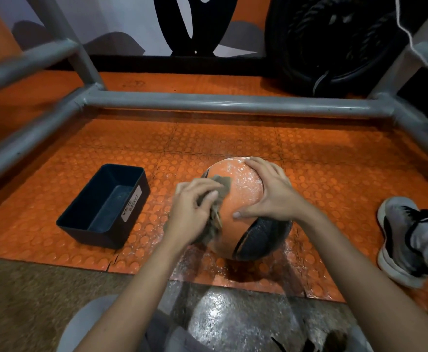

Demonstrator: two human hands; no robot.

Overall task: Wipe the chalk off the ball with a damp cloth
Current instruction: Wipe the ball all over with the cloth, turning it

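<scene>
An orange and black ball (pixel 243 189) rests on the orange studded floor mat, its upper orange panel speckled with white chalk. My left hand (pixel 192 212) grips a brownish cloth (pixel 219 182) and presses it against the ball's left side. My right hand (pixel 271 191) lies spread over the top right of the ball, thumb down on the orange panel. The cloth is partly hidden under my left fingers and hangs down behind the palm.
A dark rectangular bin (pixel 106 207) labelled "waste basket" stands to the left of the ball. A grey metal tube frame (pixel 228 104) crosses behind. A shoe (pixel 401 237) lies at the right. White chalk dust (pixel 208 262) marks the mat in front of the ball.
</scene>
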